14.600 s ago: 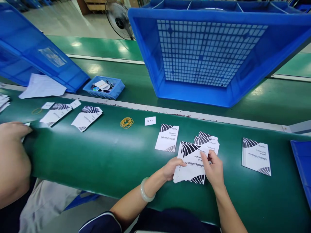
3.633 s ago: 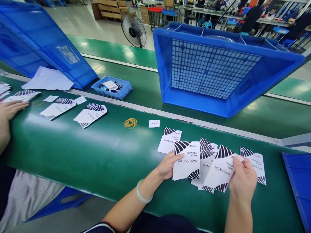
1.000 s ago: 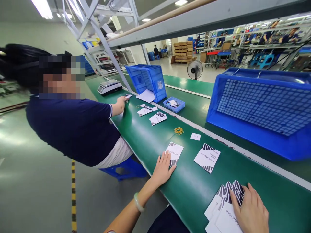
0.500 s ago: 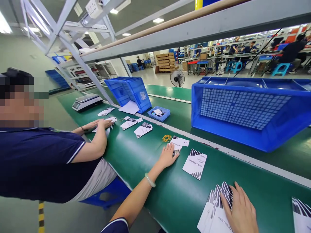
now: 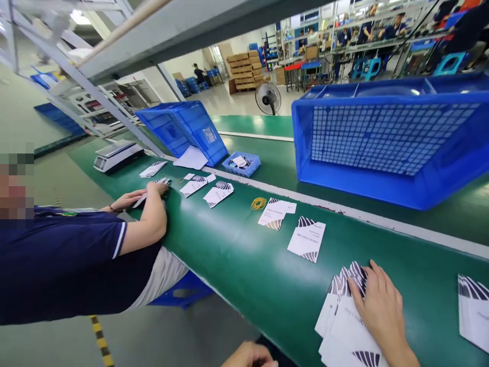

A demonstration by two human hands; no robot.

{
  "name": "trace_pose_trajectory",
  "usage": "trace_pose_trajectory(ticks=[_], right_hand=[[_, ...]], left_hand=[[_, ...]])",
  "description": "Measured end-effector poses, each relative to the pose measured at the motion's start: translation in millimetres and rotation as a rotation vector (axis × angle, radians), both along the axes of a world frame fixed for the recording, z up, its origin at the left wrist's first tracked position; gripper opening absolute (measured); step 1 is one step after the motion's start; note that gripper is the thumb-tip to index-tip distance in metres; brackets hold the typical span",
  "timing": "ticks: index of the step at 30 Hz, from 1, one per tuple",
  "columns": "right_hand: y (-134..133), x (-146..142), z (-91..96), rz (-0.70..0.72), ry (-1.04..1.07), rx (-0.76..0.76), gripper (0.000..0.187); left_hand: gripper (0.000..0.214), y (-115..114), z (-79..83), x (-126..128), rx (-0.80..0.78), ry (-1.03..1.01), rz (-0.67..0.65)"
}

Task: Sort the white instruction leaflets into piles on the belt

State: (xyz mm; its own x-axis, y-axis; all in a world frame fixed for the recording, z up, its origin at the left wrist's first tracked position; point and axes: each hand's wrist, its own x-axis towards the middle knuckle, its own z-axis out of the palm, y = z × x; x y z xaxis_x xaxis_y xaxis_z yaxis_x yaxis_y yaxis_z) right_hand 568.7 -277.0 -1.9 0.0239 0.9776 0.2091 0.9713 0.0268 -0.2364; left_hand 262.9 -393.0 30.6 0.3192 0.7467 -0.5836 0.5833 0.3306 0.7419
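My right hand lies flat, fingers spread, on a fanned stack of white instruction booklets with black striped corners at the near edge of the green bench. My left hand is low at the bottom edge, off the bench, mostly cut off, and I cannot see its fingers. A booklet lies beside a small white slip and yellow rubber bands. Another booklet lies nearer my right hand. One more booklet sits at the far right.
A co-worker in a dark blue shirt sits to my left, both hands on booklets. More booklet piles, a small blue tray, a scale, and two large blue crates stand beyond.
My left hand has let go of the booklet by the rubber bands and dropped back below the bench edge. My right hand stays on the fanned stack. The view has shifted slightly.
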Motion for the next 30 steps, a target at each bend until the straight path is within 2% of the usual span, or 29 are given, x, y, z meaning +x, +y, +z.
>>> trace_pose_trajectory(ticks=[3, 5, 8, 11, 14, 18, 21, 24, 26, 28, 30], right_hand=[[-0.4, -6.9, 5.1, -0.026, 0.016, 0.006, 0.046], [-3.8, -11.3, 6.2, -0.040, 0.029, -0.003, 0.045], [-16.8, -20.2, 6.4, -0.077, 0.044, -0.023, 0.045], [-40.2, -37.3, 7.6, -0.097, 0.048, -0.044, 0.045], [-71.1, -62.6, 9.6, -0.101, 0.032, -0.068, 0.044], [-110.3, -92.4, 12.0, -0.039, 0.038, -0.091, 0.041], [-124.7, -98.4, 13.6, 0.025, 0.085, -0.074, 0.038], [-123.7, -88.5, 20.7, 0.028, 0.196, -0.071, 0.035], [-117.8, -77.0, 31.9, 0.039, 0.319, -0.076, 0.033], [-109.8, -64.3, 47.5, 0.070, 0.454, -0.038, 0.033], [-100.5, -51.3, 63.3, 0.103, 0.586, 0.062, 0.032]], left_hand=[[0.039, -24.0, -12.6, 15.0, -0.010, -0.089, 0.075], [0.040, -28.0, -17.4, 25.9, 0.006, -0.179, 0.099], [0.051, -27.7, -20.2, 38.2, -0.032, -0.208, 0.038], [0.054, -28.0, -23.6, 44.6, -0.038, -0.218, -0.021], [0.050, -30.9, -29.8, 49.4, -0.032, -0.291, -0.016], [0.047, -38.9, -36.7, 58.0, -0.070, -0.431, 0.039], [0.044, -45.8, -37.2, 64.9, -0.139, -0.433, 0.102], [0.041, -46.3, -26.9, 70.0, -0.107, -0.419, 0.074], [0.037, -39.7, -10.7, 72.3, -0.014, -0.391, 0.005], [0.036, -26.5, 12.0, 74.1, 0.157, -0.284, -0.101], [0.035, -7.8, 36.6, 76.3, 0.402, -0.143, -0.193]])
